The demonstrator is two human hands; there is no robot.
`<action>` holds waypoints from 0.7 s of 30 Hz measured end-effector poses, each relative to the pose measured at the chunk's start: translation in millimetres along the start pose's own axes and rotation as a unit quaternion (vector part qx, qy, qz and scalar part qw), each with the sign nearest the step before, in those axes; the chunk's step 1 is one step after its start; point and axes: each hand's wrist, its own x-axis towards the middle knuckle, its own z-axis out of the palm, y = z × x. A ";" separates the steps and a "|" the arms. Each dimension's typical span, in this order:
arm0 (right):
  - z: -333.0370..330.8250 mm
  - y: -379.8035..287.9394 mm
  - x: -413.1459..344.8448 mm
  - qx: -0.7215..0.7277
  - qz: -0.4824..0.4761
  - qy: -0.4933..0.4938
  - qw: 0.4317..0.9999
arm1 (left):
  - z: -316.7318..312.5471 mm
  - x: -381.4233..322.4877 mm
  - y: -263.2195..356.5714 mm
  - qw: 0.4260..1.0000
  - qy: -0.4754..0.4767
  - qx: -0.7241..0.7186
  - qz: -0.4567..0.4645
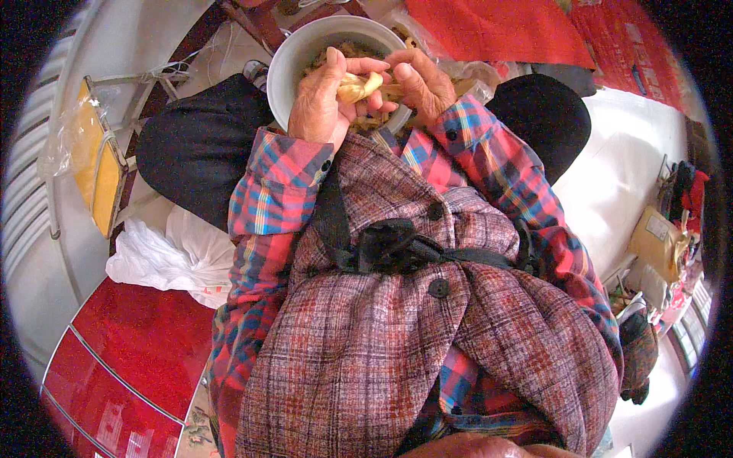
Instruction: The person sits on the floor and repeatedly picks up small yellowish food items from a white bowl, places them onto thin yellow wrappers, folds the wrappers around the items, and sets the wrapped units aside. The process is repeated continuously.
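Observation:
A pale yellow, folded strip (359, 87), perhaps dried plant matter or husk, lies across the fingers of my left hand (320, 103), which grips it with the thumb raised. From there a thinner tail runs to my right hand (425, 83), whose thumb and fingers pinch its end. Both hands are over a whitish bucket (279, 74) between my knees. Brownish-yellow dry pieces (366, 123) fill part of the bucket; my hands hide much of them.
Beyond the bucket are a clear plastic bag (481, 74) and a red sheet (498, 28). To the left stand a yellow-panelled metal-framed seat (97, 163), a white plastic bag (152, 257) and a glossy red panel (152, 343). A cardboard box (655, 240) is at right.

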 end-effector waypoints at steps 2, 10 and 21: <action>-8.4 10.7 0.1 -0.031 -0.061 0.026 0.997 | -2.9 2.1 3.3 0.999 -0.004 -0.027 0.025; -18.0 -3.7 -6.7 -0.053 0.020 -0.061 0.997 | -10.0 -0.6 14.8 0.998 0.041 -0.020 0.051; -3.3 -25.7 3.0 0.027 0.058 -0.231 0.971 | -7.9 -5.2 11.1 0.992 0.115 0.007 0.047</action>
